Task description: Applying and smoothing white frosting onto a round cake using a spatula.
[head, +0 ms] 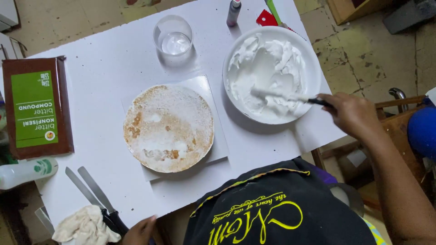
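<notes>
Cake layer on its white board, centre: thinly dusted, not yet iced. Right hand closed around the spatula in the far-right cream bowl. Left hand at the near edge, grip unclear.

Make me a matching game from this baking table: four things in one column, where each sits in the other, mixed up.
Things:
1. cake
2. bowl
3. glass
4. packet

Places:
a. far side, left of the bowl
b. left edge of the table
c. middle, on a white board
d. right side, spatula in it

Pairs: 1-c, 2-d, 3-a, 4-b

The right hand holds the spatula.
</notes>
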